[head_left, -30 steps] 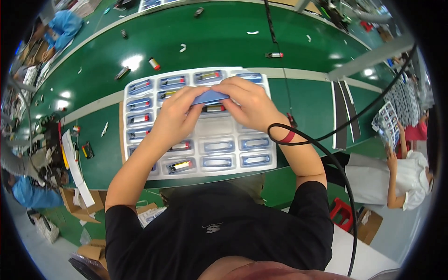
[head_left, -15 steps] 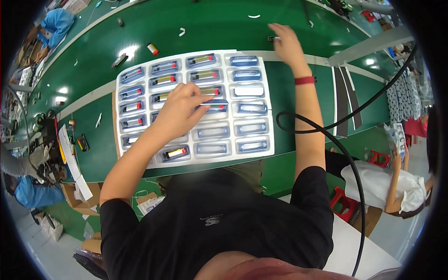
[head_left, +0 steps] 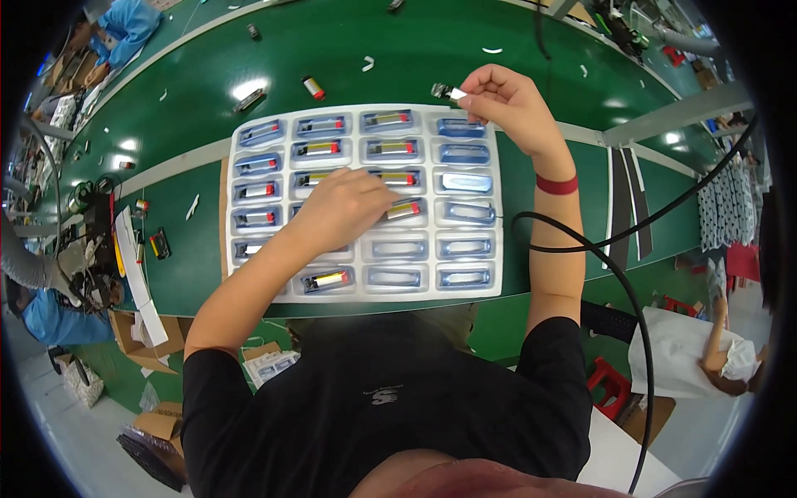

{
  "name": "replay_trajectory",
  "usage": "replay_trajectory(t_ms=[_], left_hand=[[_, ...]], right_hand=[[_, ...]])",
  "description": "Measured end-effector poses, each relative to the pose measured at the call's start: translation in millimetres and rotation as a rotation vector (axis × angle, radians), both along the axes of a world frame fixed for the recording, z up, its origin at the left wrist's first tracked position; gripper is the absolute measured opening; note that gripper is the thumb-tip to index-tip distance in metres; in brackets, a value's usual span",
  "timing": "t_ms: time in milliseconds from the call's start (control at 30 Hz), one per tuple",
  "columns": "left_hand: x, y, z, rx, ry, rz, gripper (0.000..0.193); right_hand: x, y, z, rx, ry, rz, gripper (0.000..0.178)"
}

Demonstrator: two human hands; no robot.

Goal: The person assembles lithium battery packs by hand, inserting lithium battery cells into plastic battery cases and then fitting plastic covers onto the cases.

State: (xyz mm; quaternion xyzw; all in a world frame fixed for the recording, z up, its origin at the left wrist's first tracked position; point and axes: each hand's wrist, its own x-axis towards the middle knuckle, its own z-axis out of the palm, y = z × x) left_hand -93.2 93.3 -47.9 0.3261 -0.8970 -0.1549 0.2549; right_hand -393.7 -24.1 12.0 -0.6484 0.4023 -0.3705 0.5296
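Observation:
A white tray [head_left: 357, 287] with several blue-lined pockets lies before me. Many pockets hold small battery-like pieces [head_left: 318, 149] with yellow, black and white bodies and red ends. My left hand [head_left: 344, 209] reaches over the tray's middle, fingers bent down onto the left end of a red-ended battery-like piece [head_left: 404, 209] in the third column; its fingertips are partly hidden. Beyond the tray's far right corner, my right hand [head_left: 513, 108] pinches a small dark electronic piece [head_left: 442, 90] with a white part, held above the table.
On the green table [head_left: 398, 50] beyond the tray lie a loose battery-like piece [head_left: 313, 88], a dark small piece [head_left: 249, 100] and white scraps [head_left: 368, 64]. A black cable [head_left: 614, 282] loops by my right forearm. Dark strips [head_left: 619, 203] lie to the right; another person [head_left: 730, 349] sits farther right.
My right hand has come back toward the tray with the dark electronic piece pinched in it. My left hand stays at the same pocket, its fingers more bent. The view has shifted a little.

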Motion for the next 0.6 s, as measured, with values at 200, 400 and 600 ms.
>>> replay_trajectory(t_ms=[200, 400, 600], left_hand=[[-9.3, -5.9, 61.7, 0.075, 0.545, 0.252, 0.03], [4.3, -12.3, 62.3, 0.043, 0.462, 0.112, 0.03], [5.0, -7.5, 57.4, 0.059, 0.432, 0.102, 0.017]], right_hand=[[39.4, 42.4, 32.2, 0.162, -0.035, 0.225, 0.012], [50.5, 56.8, 32.9, 0.155, -0.068, 0.342, 0.012], [53.1, 65.4, 29.5, 0.119, -0.008, 0.379, 0.011]])
